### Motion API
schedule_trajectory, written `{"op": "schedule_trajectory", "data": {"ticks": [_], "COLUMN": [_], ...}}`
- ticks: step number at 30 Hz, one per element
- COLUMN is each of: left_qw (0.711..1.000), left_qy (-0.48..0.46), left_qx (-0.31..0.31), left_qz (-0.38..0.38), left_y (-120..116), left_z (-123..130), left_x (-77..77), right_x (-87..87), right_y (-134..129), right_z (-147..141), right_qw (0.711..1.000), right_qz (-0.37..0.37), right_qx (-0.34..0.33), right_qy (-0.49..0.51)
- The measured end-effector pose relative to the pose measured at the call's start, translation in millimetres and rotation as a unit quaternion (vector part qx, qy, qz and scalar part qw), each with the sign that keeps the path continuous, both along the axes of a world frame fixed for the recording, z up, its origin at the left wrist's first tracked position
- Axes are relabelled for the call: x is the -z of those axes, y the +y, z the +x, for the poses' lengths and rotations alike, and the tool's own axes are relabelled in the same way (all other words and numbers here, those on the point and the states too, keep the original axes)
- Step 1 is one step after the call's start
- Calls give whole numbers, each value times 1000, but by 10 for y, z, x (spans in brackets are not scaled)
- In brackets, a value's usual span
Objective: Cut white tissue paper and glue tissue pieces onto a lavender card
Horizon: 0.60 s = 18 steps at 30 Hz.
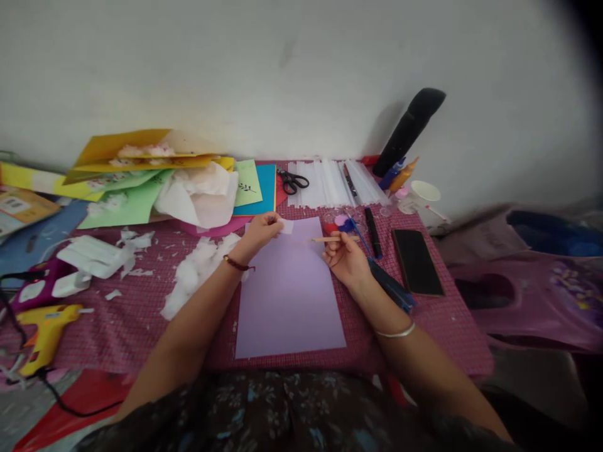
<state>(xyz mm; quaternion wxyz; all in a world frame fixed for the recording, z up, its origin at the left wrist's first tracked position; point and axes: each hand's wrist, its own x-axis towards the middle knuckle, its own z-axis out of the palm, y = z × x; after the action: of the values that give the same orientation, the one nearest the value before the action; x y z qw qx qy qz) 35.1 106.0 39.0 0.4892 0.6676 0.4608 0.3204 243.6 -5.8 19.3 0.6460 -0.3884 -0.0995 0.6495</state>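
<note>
A sheet of purple paper [289,301] lies flat in front of me. Above its upper left edge, my left hand [264,231] is closed, pinching a small white piece of paper [286,226]. My right hand [346,260] grips a thin pale wooden stick [325,239] over the sheet's upper right, its tip pointing left. Whether the stick is a pencil or a brush I cannot make out. White cotton stuffing [195,276] sits along the sheet's left side. Beside my right hand are small pots of red, pink and blue paint [342,221].
Black scissors [294,182] and white strips [323,182] lie at the back. A black marker [373,232] and a phone [417,260] are on the right. Coloured papers [127,194] pile up at the back left. A yellow glue gun [47,329] and power strip [35,285] occupy the left.
</note>
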Motion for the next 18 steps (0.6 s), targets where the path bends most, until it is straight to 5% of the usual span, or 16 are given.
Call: {"op": "schedule_trajectory", "data": {"ticks": [5, 8, 14, 18], "left_qw": [999, 991, 953, 935], "left_qy": [1, 30, 74, 190], "left_qx": [-47, -87, -130, -48], "left_qz": [16, 94, 262, 296], "left_y": [100, 88, 5, -12], "left_z": [-18, -36, -19, -11], "left_x": [327, 426, 323, 305], "right_x": [-14, -19, -28, -80], "right_y": [-10, -10, -28, 13], "right_z": [-5, -10, -10, -1], "right_qw": [1000, 1000, 997, 994], "right_qz": [8, -4, 23, 65], "right_qx": [-11, -8, -8, 7], "right_qy": [-20, -24, -69, -84]}}
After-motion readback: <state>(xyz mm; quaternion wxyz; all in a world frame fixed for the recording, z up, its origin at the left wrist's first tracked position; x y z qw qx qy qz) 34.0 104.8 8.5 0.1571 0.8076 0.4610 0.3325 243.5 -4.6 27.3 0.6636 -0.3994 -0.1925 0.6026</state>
